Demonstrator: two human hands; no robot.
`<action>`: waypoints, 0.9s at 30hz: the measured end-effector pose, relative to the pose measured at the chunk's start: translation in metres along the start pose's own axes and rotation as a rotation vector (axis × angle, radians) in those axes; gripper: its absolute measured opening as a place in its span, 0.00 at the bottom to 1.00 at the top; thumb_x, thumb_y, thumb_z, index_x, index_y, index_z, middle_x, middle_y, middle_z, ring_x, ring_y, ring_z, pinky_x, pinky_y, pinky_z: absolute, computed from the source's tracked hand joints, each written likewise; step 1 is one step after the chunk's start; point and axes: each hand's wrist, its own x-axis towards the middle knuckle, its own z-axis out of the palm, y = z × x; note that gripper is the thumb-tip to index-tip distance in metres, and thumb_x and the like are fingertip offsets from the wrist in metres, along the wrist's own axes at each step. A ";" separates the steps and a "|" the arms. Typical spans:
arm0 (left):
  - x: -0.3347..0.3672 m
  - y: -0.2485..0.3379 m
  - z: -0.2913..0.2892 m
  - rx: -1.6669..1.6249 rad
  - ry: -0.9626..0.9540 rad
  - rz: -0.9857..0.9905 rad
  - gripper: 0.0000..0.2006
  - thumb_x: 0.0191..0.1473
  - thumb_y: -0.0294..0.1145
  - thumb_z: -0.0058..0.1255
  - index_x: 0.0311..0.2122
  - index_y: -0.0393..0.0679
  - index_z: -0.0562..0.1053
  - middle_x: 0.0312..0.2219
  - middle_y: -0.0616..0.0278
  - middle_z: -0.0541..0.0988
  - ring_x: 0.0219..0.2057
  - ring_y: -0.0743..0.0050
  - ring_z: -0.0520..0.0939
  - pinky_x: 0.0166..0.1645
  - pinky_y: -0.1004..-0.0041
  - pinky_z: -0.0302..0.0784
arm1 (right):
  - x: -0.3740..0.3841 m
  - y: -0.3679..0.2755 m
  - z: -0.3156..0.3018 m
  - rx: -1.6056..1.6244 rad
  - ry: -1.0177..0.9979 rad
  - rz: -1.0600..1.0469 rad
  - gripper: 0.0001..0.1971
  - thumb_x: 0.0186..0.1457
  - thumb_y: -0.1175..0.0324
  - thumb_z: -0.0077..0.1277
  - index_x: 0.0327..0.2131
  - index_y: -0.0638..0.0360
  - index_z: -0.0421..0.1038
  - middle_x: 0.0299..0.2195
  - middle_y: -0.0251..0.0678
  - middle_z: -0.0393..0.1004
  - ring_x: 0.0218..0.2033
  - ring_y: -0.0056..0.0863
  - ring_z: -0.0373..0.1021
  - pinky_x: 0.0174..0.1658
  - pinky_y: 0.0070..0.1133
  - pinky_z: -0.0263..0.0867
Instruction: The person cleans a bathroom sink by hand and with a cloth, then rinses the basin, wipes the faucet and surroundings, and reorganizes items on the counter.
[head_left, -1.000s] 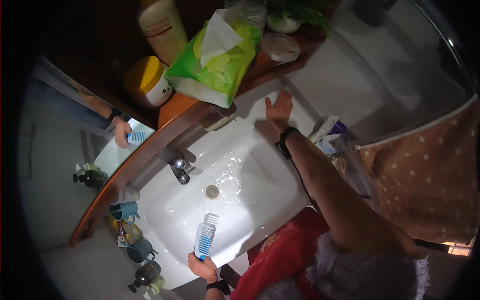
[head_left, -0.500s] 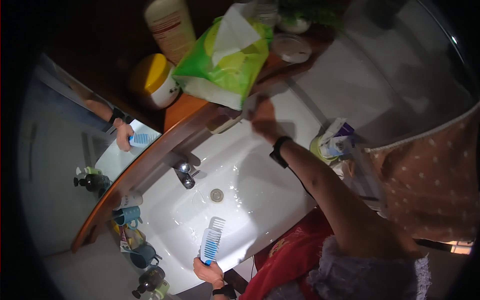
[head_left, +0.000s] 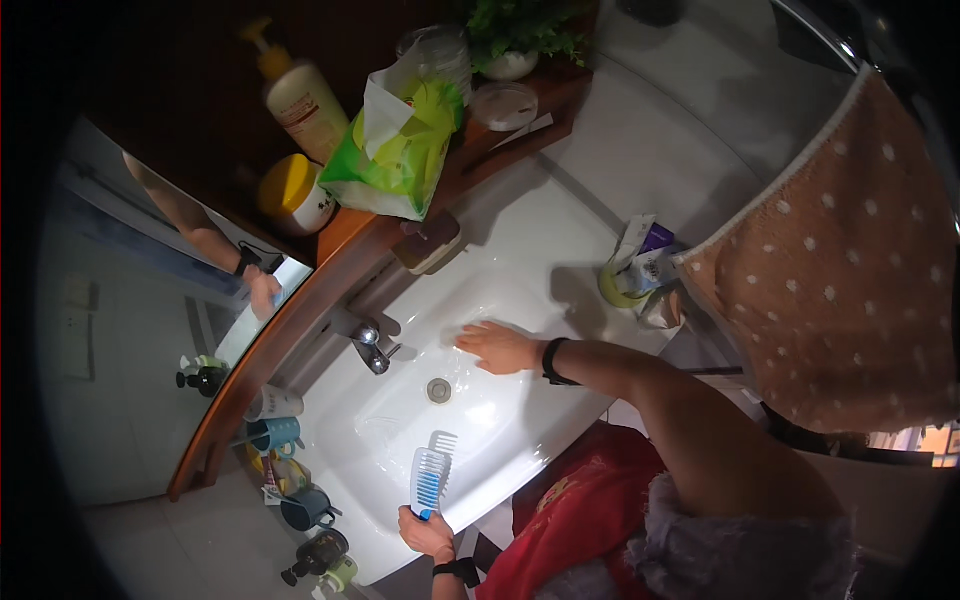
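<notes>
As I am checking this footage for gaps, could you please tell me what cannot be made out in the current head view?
In the head view:
Right hand: palm and anything beneath, hidden by its back.
Comb: handle, mostly covered by the left hand.
Towel: right side, cut off by the dark rim.

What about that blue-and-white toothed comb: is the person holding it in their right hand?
No, the left hand grips the comb, while the right hand is over the glossy white sink.

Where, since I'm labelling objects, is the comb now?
Low, left of centre in the head view, the left hand holds the comb over the sink's near side.
</notes>
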 end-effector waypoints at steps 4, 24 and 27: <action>-0.002 0.001 -0.011 -0.028 -0.020 -0.018 0.10 0.39 0.25 0.57 0.29 0.39 0.68 0.26 0.49 0.74 0.31 0.40 0.74 0.39 0.53 0.67 | -0.016 -0.028 0.032 -0.053 -0.068 0.333 0.34 0.53 0.59 0.57 0.62 0.53 0.59 0.66 0.41 0.54 0.68 0.37 0.47 0.65 0.44 0.49; 0.000 -0.003 -0.002 -0.052 0.056 0.053 0.10 0.38 0.23 0.55 0.28 0.37 0.68 0.24 0.45 0.74 0.29 0.38 0.75 0.37 0.51 0.67 | -0.012 0.007 0.047 0.118 -0.098 0.454 0.11 0.49 0.72 0.48 0.35 0.53 0.80 0.36 0.44 0.78 0.41 0.46 0.74 0.45 0.37 0.70; 0.001 -0.004 -0.002 -0.057 0.034 0.018 0.08 0.41 0.25 0.54 0.28 0.39 0.69 0.26 0.47 0.75 0.32 0.41 0.75 0.39 0.52 0.67 | -0.017 0.016 0.010 0.224 0.190 0.664 0.09 0.50 0.70 0.50 0.33 0.53 0.80 0.32 0.42 0.79 0.36 0.45 0.75 0.42 0.36 0.71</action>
